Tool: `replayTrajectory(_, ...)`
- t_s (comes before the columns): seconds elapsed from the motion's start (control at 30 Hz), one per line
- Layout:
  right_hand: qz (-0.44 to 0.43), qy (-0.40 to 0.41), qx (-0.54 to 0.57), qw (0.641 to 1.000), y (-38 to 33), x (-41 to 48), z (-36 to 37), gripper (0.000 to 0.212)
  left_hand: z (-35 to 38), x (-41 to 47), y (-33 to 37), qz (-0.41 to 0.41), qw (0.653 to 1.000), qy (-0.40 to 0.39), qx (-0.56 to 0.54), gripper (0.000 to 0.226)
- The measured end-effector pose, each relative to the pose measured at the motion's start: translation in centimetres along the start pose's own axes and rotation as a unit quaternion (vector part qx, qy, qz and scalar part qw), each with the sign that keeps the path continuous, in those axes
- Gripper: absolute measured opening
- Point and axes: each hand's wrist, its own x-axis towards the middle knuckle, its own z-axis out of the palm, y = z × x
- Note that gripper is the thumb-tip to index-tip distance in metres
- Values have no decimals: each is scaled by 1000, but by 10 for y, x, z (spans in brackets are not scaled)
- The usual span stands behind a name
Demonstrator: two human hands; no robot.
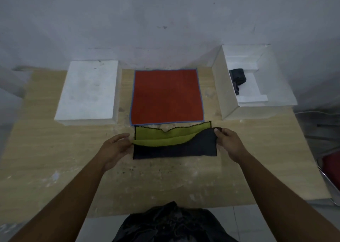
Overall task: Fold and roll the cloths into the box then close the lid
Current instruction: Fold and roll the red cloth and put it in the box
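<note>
Wooden table (55, 159) held the white lid (88, 92), open box (257, 79) with a rolled dark cloth (239, 76), and red cloth (166, 96). Nearest, the green-black cloth (174, 146) lay half-folded, left hand (115, 148) and right hand (228, 142) pinching its ends.

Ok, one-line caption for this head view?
Both hands, left hand and right hand, fold a yellow-green and dark cloth before a flat red cloth.

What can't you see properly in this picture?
- Head view: the rolled dark cloth in the box is partly hidden by the box's near wall.
- The left hand fingertips are hidden under the green and black cloth.
- The red thing is cut off by the right edge.
- The table stains are blurred.
</note>
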Motion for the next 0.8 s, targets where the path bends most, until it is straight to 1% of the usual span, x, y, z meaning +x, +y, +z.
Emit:
replayTrajectory(0.07,14,10,-6,1000,2,13,5,26,5,9,5,-9,999,14,-42,32)
replayTrajectory(0.17,26,40,-43,998,8,29,11,37,12,23,8,-12,995,37,-88,31)
replayTrajectory(0.3,16,68,-73,995,1,41,18,33,16,41,5,-11,986,65,-154,42)
replayTrajectory(0.4,10,92,-99,991,0,50,19,33,17,49,3,-7,977,71,-203,38)
replayTrajectory(0.47,28,109,-113,987,6,54,15,25,19,47,1,4,976,65,-208,36)
replayTrajectory(0.53,49,121,-110,985,12,56,13,18,22,43,-4,23,984,95,-146,29)
replayTrajectory(0.57,47,124,-113,985,13,54,11,19,25,39,-6,31,988,129,-85,27)
replayTrajectory(0.63,33,124,-129,983,11,44,10,29,31,30,-14,45,982,179,49,31)
replayTrajectory(0.67,32,128,-141,981,9,37,10,35,34,25,-20,55,974,187,118,33)
replayTrajectory(0.7,32,133,-152,979,8,29,11,40,36,21,-26,69,958,192,201,33)
replayTrajectory(0.73,33,133,-165,977,10,22,11,43,37,17,-32,86,935,189,286,33)
replayTrajectory(0.77,34,129,-187,973,12,14,12,46,38,14,-38,96,913,188,350,34)
replayTrajectory(0.8,38,121,-219,968,16,7,13,47,38,11,-44,104,900,188,380,36)
